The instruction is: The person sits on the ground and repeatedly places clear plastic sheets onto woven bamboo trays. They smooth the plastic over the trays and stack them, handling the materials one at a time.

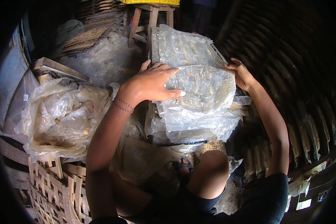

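Note:
Before me stands a stack of flat trays or boards layered with clear plastic sheets [196, 123]. A cloudy, creased plastic sheet [204, 84] covers the top, flecked with pale crumbs, and its front part overlaps the sheet behind. My left hand [154, 82] lies palm down over the left side of this sheet, fingers and thumb spread. At the right edge, my right hand [240, 74] touches the sheet's corner beside a thin dark tray edge. Some of its fingers are hidden, so whether it grips the edge is unclear.
Crumpled plastic [64, 117] is heaped at left, above a woven bamboo basket [58, 193]. A wooden stool [151, 22] bears a yellow crate [154, 1]. Slatted racks [299, 64] line the right. A cat [234, 164] is beside my knee; a person [203, 16] stands behind.

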Demonstrator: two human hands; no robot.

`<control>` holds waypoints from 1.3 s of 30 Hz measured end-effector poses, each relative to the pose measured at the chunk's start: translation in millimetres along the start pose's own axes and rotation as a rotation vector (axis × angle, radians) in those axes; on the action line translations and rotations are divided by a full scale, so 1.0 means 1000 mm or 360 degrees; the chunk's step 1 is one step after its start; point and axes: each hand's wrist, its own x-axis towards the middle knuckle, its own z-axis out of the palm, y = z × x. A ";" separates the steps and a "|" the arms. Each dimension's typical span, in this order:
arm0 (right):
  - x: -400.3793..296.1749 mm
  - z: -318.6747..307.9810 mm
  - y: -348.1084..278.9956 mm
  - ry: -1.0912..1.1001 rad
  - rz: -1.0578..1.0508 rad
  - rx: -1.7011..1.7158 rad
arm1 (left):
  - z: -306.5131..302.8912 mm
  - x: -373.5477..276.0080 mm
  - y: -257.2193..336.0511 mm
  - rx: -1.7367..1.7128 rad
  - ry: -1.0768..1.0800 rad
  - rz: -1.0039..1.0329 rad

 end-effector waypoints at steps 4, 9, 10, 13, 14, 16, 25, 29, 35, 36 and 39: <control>-0.011 -0.010 -0.015 -0.0263 0.0186 -0.0227 | 0.002 0.001 -0.002 0.0004 0.0018 -0.0023; -0.022 -0.005 -0.023 -0.0107 0.0013 -0.0135 | -0.003 0.003 0.002 0.0057 -0.0036 -0.0073; -0.016 -0.011 -0.016 -0.0135 -0.0063 -0.0183 | -0.003 0.002 0.003 0.0062 -0.0041 -0.0083; -0.019 -0.018 -0.012 -0.0085 -0.0081 -0.0251 | -0.004 0.004 0.004 0.0033 -0.0047 -0.0081; -0.016 -0.026 -0.012 -0.0038 -0.0057 -0.0358 | -0.006 0.005 0.006 0.0046 -0.0054 -0.0081; -0.016 -0.042 -0.025 -0.0124 0.0184 -0.0507 | -0.007 0.004 0.007 0.0062 -0.0069 -0.0084; -0.075 -0.007 -0.038 -0.0304 0.0103 -0.0362 | -0.009 0.004 0.012 0.0096 -0.0073 -0.0145; -0.086 -0.016 -0.032 -0.0120 -0.0031 -0.0477 | -0.008 0.005 0.011 0.0114 -0.0081 -0.0145; -0.099 -0.025 -0.037 -0.0005 -0.0406 -0.1726 | -0.004 0.004 0.009 0.0124 -0.0029 -0.0135; -0.099 -0.027 -0.038 0.0035 -0.0484 -0.1924 | -0.006 0.005 0.010 0.0112 -0.0043 -0.0123; -0.087 -0.021 -0.048 0.0147 -0.0662 -0.2160 | -0.014 0.010 0.016 0.0100 0.0014 -0.0128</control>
